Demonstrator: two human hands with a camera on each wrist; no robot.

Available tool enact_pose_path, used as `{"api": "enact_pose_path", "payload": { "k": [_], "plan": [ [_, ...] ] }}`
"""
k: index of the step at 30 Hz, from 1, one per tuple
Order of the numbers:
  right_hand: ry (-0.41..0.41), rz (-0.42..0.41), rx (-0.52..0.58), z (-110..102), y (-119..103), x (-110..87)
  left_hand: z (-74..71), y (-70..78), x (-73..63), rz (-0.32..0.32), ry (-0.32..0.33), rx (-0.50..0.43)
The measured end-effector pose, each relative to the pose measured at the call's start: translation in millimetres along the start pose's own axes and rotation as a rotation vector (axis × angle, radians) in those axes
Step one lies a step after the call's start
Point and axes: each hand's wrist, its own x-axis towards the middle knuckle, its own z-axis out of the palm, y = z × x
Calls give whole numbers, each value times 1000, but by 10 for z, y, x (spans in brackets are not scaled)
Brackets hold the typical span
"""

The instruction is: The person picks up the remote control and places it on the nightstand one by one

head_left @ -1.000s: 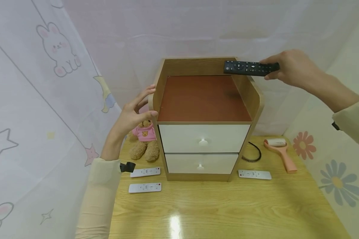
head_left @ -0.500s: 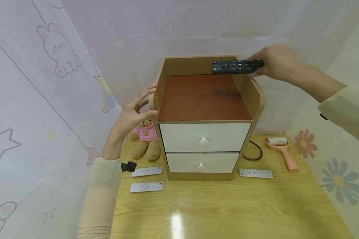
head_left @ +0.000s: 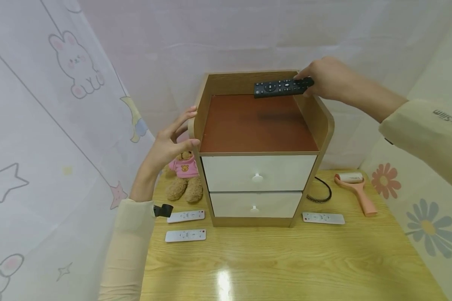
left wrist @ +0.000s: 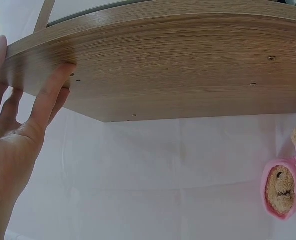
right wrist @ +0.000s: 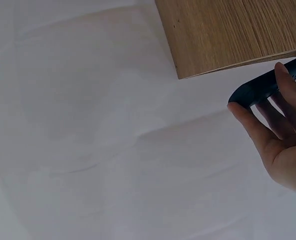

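My right hand pinches one end of a black remote control above the cabinet's right side. In the head view the remote's buttons face up and its free end points left over the brown top, casting a shadow there. The right wrist view has the remote between thumb and fingers, beside the wooden side panel. My left hand rests against the left side of the cabinet, fingers extended. Its fingertips touch the outer panel in the left wrist view.
Two white remotes lie on the table at the left, and another white remote at the right. A teddy bear sits left of the cabinet. A coiled black cord and a lint roller lie right of it.
My right hand has carried the black remote leftward from beyond the cabinet's right edge to over its top. The left hand stays against the left panel.
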Motion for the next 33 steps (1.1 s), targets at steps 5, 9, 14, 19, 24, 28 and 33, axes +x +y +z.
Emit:
{"api": "enact_pose_path", "payload": {
  "k": [5,9,14,19,24,28,33],
  "plan": [
    [-1,-32,-15,6,-72,85,-4,14,-2,-23,6,-1],
    [-25,-54,-19,29,-111,139,-11,8,2,-17,3,5],
    [-59,-74,-9,88,-193,201,4,-17,-8,-10,7,5],
    [-79,-98,4,208,-260,285,5,-32,-11,-6,16,8],
    [-80,-121,-6,325,-312,359,-10,-36,-7,2,16,9],
    [-99,-96,34,390,-368,411,-18,-50,-1,1,14,6],
    [-111,-60,63,454,-388,466,-5,-55,12,-9,9,18]
  ]
}}
